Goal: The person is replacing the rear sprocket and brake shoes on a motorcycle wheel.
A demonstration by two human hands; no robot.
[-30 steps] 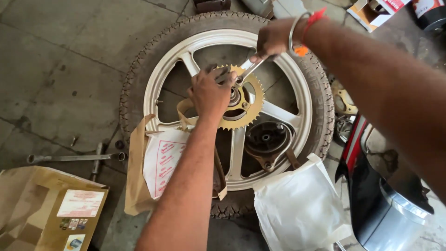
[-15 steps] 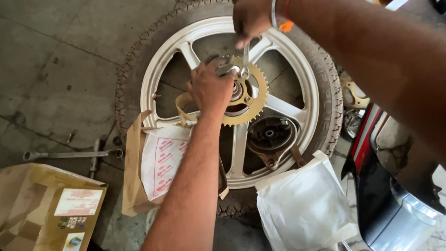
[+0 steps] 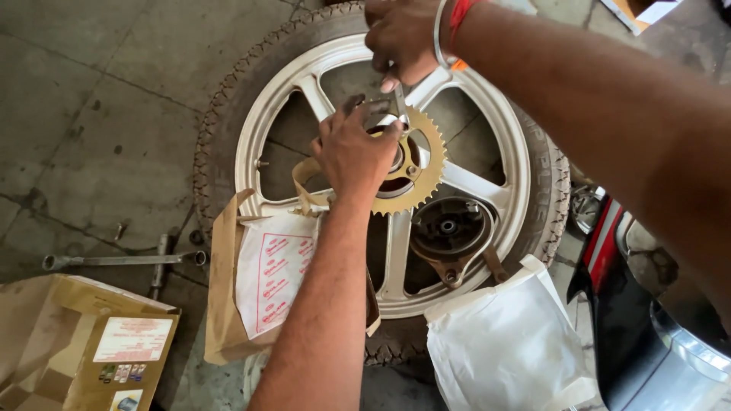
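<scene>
A motorcycle wheel [image 3: 502, 152] with a silver spoked rim and a black tyre lies flat on the concrete floor. A gold toothed sprocket [image 3: 426, 179] sits at its hub. My left hand [image 3: 354, 152] rests on the sprocket and presses on the hub. My right hand [image 3: 403, 34], with a metal bangle on the wrist, grips a metal wrench [image 3: 397, 99] whose end reaches down to the sprocket beside my left fingers. The hub's centre is hidden under my left hand.
A black brake plate [image 3: 449, 228] lies on the spokes. A brown and white paper packet [image 3: 266, 281] and a white bag [image 3: 502, 350] rest against the tyre. A cross wrench [image 3: 126, 260] and a cardboard box [image 3: 84, 350] lie at left. A motorcycle part [image 3: 647, 335] stands right.
My right hand has swung the wrench from the right side of the hub to above it, so the tool now stands nearly upright. My left hand stays on the sprocket.
</scene>
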